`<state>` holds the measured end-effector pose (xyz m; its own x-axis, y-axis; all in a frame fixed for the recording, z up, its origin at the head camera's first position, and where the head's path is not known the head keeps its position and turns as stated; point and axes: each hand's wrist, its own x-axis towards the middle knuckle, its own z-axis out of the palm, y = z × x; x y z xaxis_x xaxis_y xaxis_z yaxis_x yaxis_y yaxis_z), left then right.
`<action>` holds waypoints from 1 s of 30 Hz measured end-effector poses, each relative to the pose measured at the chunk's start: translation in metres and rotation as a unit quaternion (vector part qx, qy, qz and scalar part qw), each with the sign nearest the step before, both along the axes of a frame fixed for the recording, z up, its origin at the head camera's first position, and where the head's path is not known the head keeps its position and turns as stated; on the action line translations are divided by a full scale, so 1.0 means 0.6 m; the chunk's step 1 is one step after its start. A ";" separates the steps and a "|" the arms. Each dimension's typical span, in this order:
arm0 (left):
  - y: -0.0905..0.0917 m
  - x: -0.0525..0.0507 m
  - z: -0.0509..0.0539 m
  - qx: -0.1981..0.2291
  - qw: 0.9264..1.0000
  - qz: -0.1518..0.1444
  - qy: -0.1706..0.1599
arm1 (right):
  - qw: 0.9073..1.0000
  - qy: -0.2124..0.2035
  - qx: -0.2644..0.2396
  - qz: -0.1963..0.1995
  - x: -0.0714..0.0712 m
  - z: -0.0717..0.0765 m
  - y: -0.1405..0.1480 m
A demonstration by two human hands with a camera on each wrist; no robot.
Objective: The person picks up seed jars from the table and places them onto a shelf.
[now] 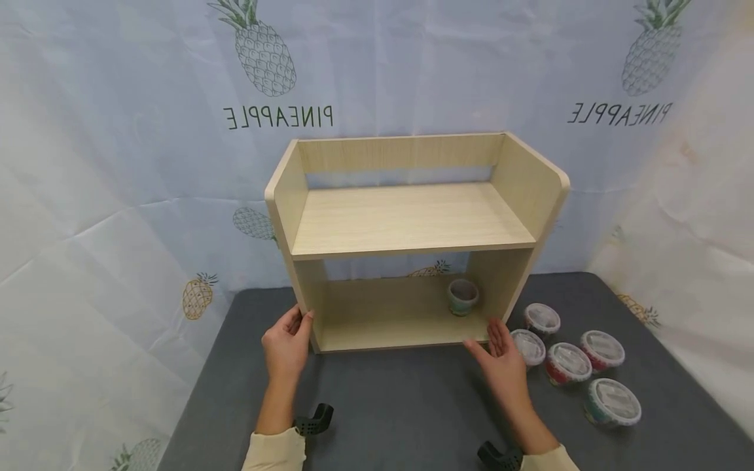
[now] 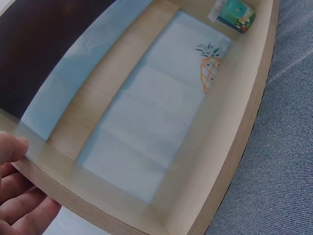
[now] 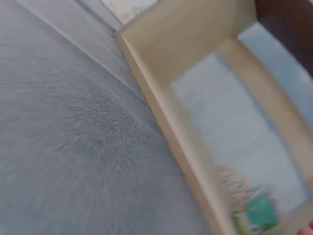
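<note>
A light wooden two-tier shelf (image 1: 412, 219) stands on the dark table. My left hand (image 1: 287, 343) grips the front edge of its left side panel; the left wrist view shows the thumb (image 2: 14, 146) inside the panel and the other fingers outside. My right hand (image 1: 501, 366), its fingers fairly straight, is by the lower right front corner; whether it touches the wood I cannot tell. One small teal cup (image 1: 462, 296) sits on the bottom board near the right panel. In the right wrist view only a fingertip shows at the lower right, and the picture is blurred.
Several lidded cups, red and teal, stand on the table right of the shelf, among them a red cup (image 1: 568, 363) and a teal cup (image 1: 614, 401). Behind hangs a pale cloth (image 1: 412, 78) printed with pineapples. The dark table (image 1: 389, 418) extends in front of the shelf.
</note>
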<state>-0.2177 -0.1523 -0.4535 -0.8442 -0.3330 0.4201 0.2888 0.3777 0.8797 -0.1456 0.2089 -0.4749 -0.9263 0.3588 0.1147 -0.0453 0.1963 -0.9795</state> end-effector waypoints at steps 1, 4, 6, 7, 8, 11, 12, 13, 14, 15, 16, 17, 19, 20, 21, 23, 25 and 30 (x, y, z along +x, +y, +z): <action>0.000 0.000 0.001 0.000 1.000 0.000 0.000 | 1.000 0.015 0.012 -0.004 0.015 0.009 0.004; -0.002 -0.002 0.004 -0.002 1.000 0.001 0.000 | 0.994 0.075 0.062 -0.048 0.057 0.030 0.023; -0.003 -0.002 0.002 -0.008 1.000 -0.001 -0.005 | 0.986 0.108 0.095 -0.088 0.082 0.038 0.043; -0.004 -0.002 0.000 -0.008 1.000 -0.003 -0.009 | 0.980 0.115 0.118 -0.111 0.093 0.041 0.056; -0.005 -0.002 -0.002 -0.009 1.000 -0.005 -0.015 | 0.974 0.121 0.136 -0.132 0.103 0.043 0.070; -0.007 -0.001 -0.008 -0.008 1.000 -0.011 -0.023 | 0.956 0.123 0.177 -0.200 0.129 0.041 0.117; -0.008 -0.001 -0.009 -0.008 1.000 -0.012 -0.022 | 0.949 0.114 0.190 -0.226 0.138 0.040 0.133; -0.007 -0.001 -0.009 -0.009 1.000 -0.013 -0.020 | 0.942 0.101 0.199 -0.252 0.146 0.038 0.148; -0.007 -0.001 -0.008 -0.012 1.000 -0.014 -0.018 | 0.939 0.078 0.194 -0.273 0.155 0.036 0.165; -0.006 -0.002 -0.006 -0.014 1.000 -0.016 -0.016 | 0.935 0.053 0.188 -0.296 0.163 0.033 0.180; -0.007 -0.001 -0.006 -0.015 1.000 -0.016 -0.016 | 0.932 0.023 0.179 -0.314 0.169 0.030 0.194; -0.007 0.000 -0.005 -0.015 1.000 -0.016 -0.015 | 0.932 -0.020 0.164 -0.322 0.174 0.027 0.207; -0.008 0.001 -0.002 -0.013 1.000 -0.019 -0.014 | 0.934 -0.101 0.126 -0.318 0.183 0.017 0.232; -0.008 0.001 -0.001 -0.012 1.000 -0.020 -0.013 | 0.934 -0.143 0.104 -0.309 0.185 0.012 0.243; -0.008 0.001 -0.001 -0.012 1.000 -0.022 -0.011 | 0.934 -0.176 0.084 -0.301 0.186 0.004 0.252; -0.009 0.001 0.000 -0.011 1.000 -0.024 -0.007 | 0.935 -0.227 0.046 -0.270 0.188 -0.011 0.266; -0.010 0.002 0.000 -0.015 1.000 -0.025 -0.007 | 0.935 -0.258 0.014 -0.244 0.187 -0.026 0.275; -0.011 0.002 0.001 -0.022 0.999 -0.030 -0.018 | 0.938 -0.277 0.004 -0.210 0.179 -0.049 0.286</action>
